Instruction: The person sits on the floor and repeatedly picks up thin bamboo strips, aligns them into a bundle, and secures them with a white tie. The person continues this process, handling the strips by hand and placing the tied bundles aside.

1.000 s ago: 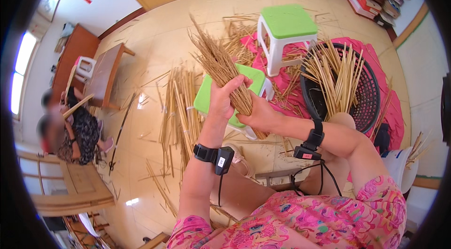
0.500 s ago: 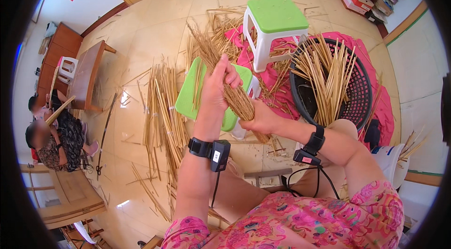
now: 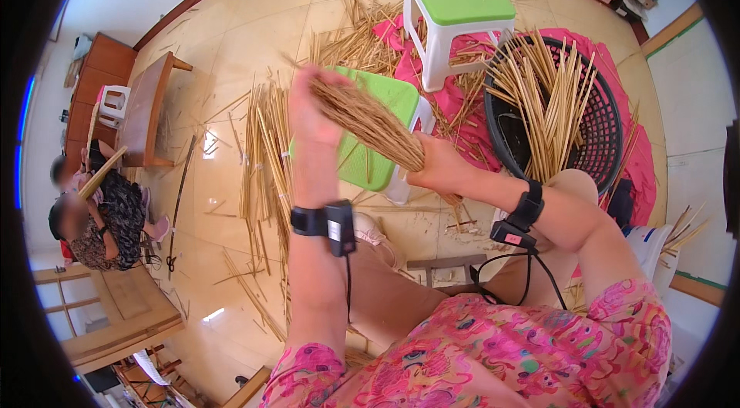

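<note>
Right hand (image 3: 438, 164) grasps tan brushy straw bundle (image 3: 368, 120), gathered, seemingly untied; left hand (image 3: 314, 111) blurred, hold undetermined from here; long yellow stalks (image 3: 543, 111) loose.

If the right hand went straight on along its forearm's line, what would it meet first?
Past the stalk bundle it grips, the right hand would probably meet the left hand first; the nearer green-topped stool seems to lie lower, though depth is unclear.

Stalks (image 3: 266, 150), pink cloth (image 3: 641, 181) on tiled floor (image 3: 254, 30)
</note>
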